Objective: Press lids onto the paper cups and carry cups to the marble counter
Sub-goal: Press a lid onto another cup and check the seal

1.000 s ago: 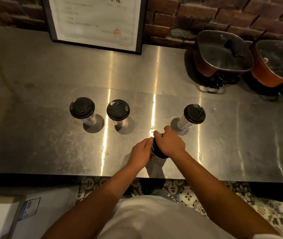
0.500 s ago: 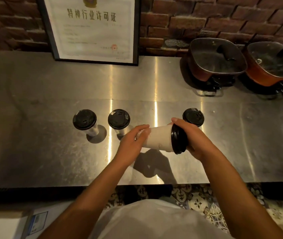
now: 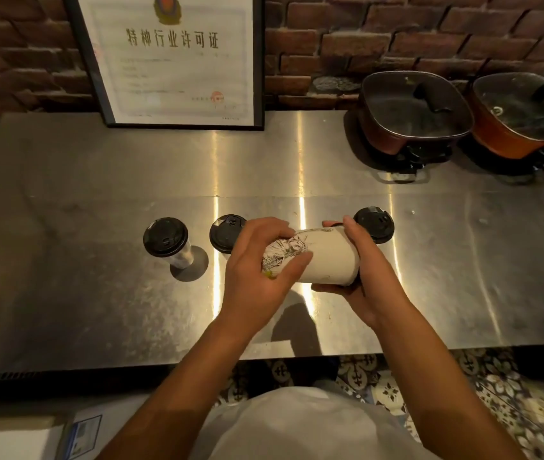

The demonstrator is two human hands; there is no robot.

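Observation:
A white paper cup with a line drawing lies sideways in the air above the steel counter. My left hand grips its bottom end. My right hand covers the lid end, so the black lid is mostly hidden. Three lidded cups stand behind: one at the left, one partly behind my left hand, one behind my right hand.
A framed certificate leans on the brick wall at the back. Two lidded pans sit at the back right. The counter's front edge runs just below my forearms, with patterned floor tiles beneath.
The cup was lifted off the counter and turned on its side. My left hand now wraps further around its base, and my right palm covers the lid.

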